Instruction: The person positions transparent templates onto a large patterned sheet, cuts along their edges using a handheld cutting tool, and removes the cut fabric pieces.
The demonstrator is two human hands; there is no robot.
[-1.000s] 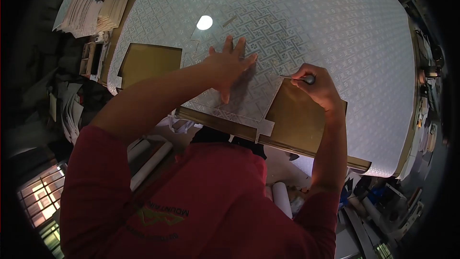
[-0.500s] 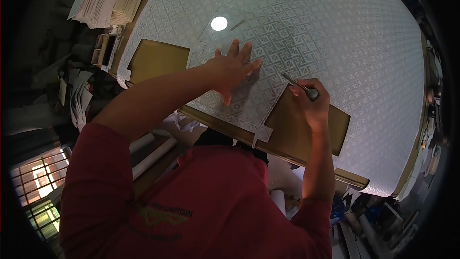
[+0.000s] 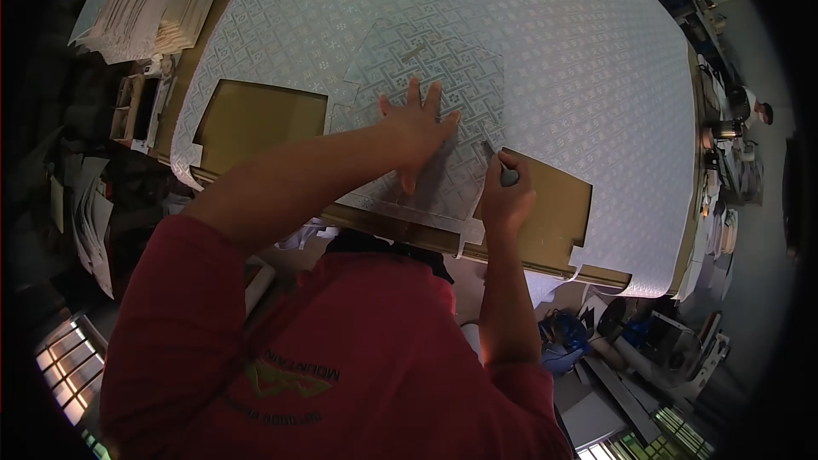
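Note:
Pale patterned fabric covers a large table, with a thin-edged template or cut panel lying near its middle. My left hand lies on this panel with its fingers spread and holds nothing. Close to the panel's right edge, my right hand is closed around a slim tool with a rounded grey handle. The tool's tip points up and left toward the fabric. Beside my right hand, a rectangular cutout shows the brown tabletop. Another cutout shows the brown surface on the left.
Stacked papers or cut pieces stand at the upper left, above a small wooden shelf. More sheets hang at the lower left. Along the right side are shelves with a metal can. Blue items and assorted boards lie below the table.
My right hand has moved left and inward with the tool, from over the right cutout to its left edge. My left hand stays spread on the panel. The camera view has shifted.

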